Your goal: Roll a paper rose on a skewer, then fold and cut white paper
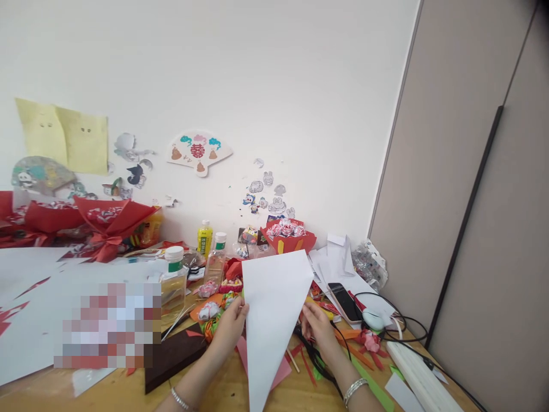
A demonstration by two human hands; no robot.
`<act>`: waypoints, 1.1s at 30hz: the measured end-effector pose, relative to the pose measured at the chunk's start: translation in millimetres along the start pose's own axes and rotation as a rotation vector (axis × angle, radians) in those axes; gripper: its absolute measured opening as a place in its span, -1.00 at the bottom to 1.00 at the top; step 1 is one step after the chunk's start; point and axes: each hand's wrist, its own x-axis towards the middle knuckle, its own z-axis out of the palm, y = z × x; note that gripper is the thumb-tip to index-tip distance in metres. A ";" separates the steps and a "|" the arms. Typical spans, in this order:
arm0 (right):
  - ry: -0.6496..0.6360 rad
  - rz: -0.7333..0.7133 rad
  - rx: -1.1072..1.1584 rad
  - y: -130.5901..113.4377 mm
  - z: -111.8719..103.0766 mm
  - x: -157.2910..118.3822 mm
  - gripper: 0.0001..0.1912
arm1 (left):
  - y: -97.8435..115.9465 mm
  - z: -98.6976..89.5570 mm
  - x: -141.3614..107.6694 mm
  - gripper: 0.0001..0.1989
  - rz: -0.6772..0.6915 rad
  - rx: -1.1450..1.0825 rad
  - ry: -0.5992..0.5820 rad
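Observation:
A white paper (274, 315), wide at the top and narrowing to a point at the bottom, stands upright in front of me. My left hand (231, 326) pinches its left edge. On the opposite edge, my right hand (317, 326) is closed with bent fingers. Pink paper (281, 375) lies on the wooden table (223, 389) behind the white sheet's lower part. The fingertips behind the white paper are partly hidden.
Clear bottles (174, 286) and a dark box (178, 355) are at the left. Red bouquets (105, 223) stand at the back left, another (287, 234) behind the paper. A phone (344, 302), cables and a white power strip (422, 377) lie right.

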 end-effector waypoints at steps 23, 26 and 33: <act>-0.524 0.172 -0.108 -2.5 36.7 -27.7 -0.67 | 12.2 -8.3 -6.2 -0.69 -0.041 -0.298 0.227; -0.538 0.177 -0.067 -2.0 37.9 -27.3 -0.65 | 16.2 -6.2 -9.1 -0.67 0.006 -0.346 0.237; -0.515 0.160 -0.060 -7.8 39.9 -27.5 -0.72 | 19.6 -3.1 -14.0 -0.55 -0.120 -0.432 0.120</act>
